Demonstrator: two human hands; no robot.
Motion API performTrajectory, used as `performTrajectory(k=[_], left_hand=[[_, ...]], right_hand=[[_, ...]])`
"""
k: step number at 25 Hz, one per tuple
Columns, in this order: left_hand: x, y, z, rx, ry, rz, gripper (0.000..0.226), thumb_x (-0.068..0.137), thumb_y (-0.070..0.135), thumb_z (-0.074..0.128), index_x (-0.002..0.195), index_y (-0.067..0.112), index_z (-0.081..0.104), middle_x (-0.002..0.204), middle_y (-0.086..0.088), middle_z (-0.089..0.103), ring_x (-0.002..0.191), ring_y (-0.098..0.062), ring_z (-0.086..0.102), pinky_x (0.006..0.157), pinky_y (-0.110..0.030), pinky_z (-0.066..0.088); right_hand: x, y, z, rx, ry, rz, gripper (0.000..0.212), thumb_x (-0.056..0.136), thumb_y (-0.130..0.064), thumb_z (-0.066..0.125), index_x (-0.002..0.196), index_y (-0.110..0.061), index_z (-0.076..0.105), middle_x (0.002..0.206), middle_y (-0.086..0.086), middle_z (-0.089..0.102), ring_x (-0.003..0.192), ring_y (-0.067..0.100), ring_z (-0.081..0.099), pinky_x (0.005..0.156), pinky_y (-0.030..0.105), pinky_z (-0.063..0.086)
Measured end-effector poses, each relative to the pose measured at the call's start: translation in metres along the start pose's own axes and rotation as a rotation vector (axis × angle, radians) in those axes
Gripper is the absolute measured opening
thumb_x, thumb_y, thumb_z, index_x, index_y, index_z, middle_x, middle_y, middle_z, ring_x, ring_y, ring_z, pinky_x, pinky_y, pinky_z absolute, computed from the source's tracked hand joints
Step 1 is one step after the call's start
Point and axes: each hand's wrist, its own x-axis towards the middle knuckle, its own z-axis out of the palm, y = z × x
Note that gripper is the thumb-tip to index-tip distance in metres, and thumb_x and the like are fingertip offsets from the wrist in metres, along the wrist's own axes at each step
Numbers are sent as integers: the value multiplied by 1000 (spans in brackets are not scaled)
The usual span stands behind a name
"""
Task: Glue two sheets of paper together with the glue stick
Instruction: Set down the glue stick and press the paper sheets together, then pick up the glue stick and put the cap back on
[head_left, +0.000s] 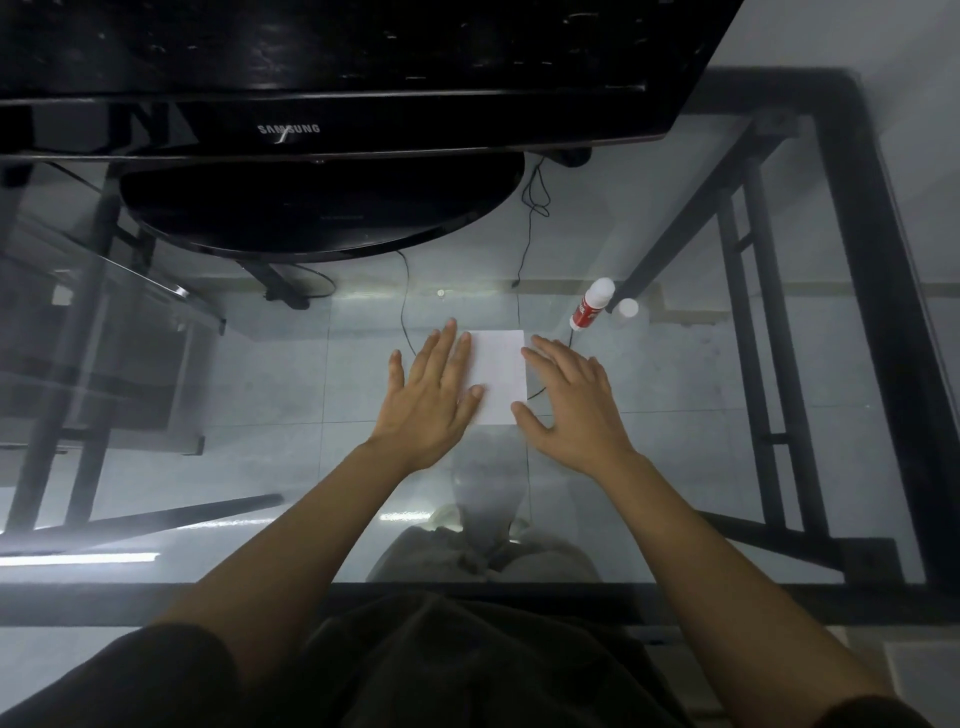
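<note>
A small white paper sheet lies flat on the glass table. My left hand rests palm down over its left edge with fingers spread. My right hand lies flat along its right edge, thumb at the lower right corner. I cannot tell whether one sheet or two lie there. The glue stick, white with a red label, stands upright beyond the right hand, apart from it. Its white cap sits just to its right.
A black monitor on a round black base fills the far side of the table. Black cables hang behind it. The table's black metal frame runs along the right and near edges.
</note>
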Motion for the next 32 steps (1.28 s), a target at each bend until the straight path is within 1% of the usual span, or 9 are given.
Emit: performTrajectory(k=[4,9,12,17,20,22,24,27,32], left_hand=[[14,16,-16,-302,176,34,58,97,41,24,146,13,10,156,-8,13,142,-20,12,112,-33,8],[69,64,-28,-487,189,88,55,90,33,56,136,10,39,139,-13,48,126,-25,44,97,-21,25],[92,85,-25,-544,172,89,57,81,32,68,130,11,47,129,-11,57,116,-23,52,91,-22,31],[105,99,-25,-620,171,81,35,82,22,68,110,5,54,111,-14,65,99,-24,58,79,-24,38],[95,95,-35,-768,81,14,33,89,28,57,115,8,50,109,-9,61,90,-14,57,74,-21,42],[81,88,-43,-934,8,-5,34,95,33,46,124,15,45,102,2,56,87,-12,58,69,-19,48],[65,78,-49,-1009,9,-33,38,97,35,39,132,20,36,98,8,49,82,-9,57,65,-19,50],[50,68,-53,-1005,138,-59,26,96,35,40,112,15,36,92,1,50,73,-8,55,66,-27,46],[35,70,-56,-946,238,9,28,92,43,35,97,15,35,85,7,48,67,2,52,60,-16,44]], right_hand=[[-20,20,0,57,196,167,51,94,-39,40,138,-14,35,146,8,38,135,24,33,111,37,23],[-21,43,1,-119,88,401,63,96,-44,23,147,-13,4,157,7,4,144,23,0,115,39,0],[-21,45,3,-194,54,401,64,95,-46,18,146,-12,0,157,8,-1,144,23,-3,115,41,0],[-19,46,5,-218,24,408,65,95,-47,15,146,-13,-4,157,7,-4,144,21,-5,114,39,-3],[-19,47,4,-184,4,395,65,95,-48,15,146,-14,-5,157,5,-7,143,20,-7,113,37,-6],[-20,47,-1,-106,23,389,64,96,-47,22,147,-14,3,158,4,0,144,20,-2,114,38,-3],[-16,44,-13,61,147,393,55,96,-41,35,142,-13,28,153,8,26,140,24,21,115,40,16],[1,27,-39,465,328,450,30,95,-35,45,116,-20,60,114,2,62,107,18,56,88,23,43],[29,-16,-73,942,155,441,25,84,-55,51,95,-39,67,102,-19,67,95,4,60,80,19,44]])
